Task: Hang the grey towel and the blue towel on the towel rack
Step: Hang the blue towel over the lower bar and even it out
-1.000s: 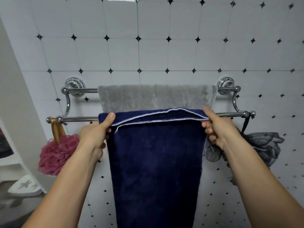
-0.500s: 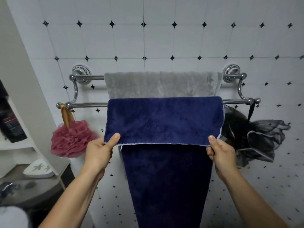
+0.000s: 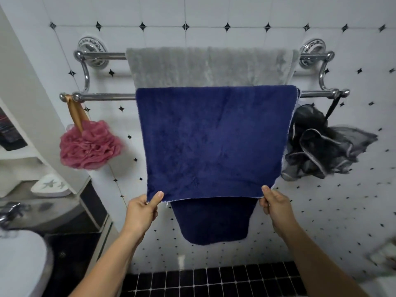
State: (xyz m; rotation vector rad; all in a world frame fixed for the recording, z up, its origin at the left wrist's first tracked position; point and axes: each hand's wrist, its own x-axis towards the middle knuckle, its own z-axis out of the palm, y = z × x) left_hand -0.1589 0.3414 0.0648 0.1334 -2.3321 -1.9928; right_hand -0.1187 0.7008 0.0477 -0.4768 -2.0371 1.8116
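Observation:
A chrome two-bar towel rack [image 3: 102,96] is fixed to the tiled wall. The grey towel [image 3: 210,66] is draped over its upper back bar. The blue towel [image 3: 214,142] hangs over the lower front bar, its front flap pulled down and its back half showing below. My left hand [image 3: 143,211] pinches the flap's lower left corner. My right hand [image 3: 276,207] pinches the lower right corner.
A pink bath pouf [image 3: 89,145] hangs by a gold ribbon from the rack's left end. A dark mesh pouf [image 3: 321,146] hangs from the right end. A shelf with a white soap dish [image 3: 51,186] and a white basin [image 3: 21,262] stand at the left. Black floor tiles lie below.
Both hands have drawn the blue towel's front flap downward from the bar, so the front half hangs much longer. The view has tilted down.

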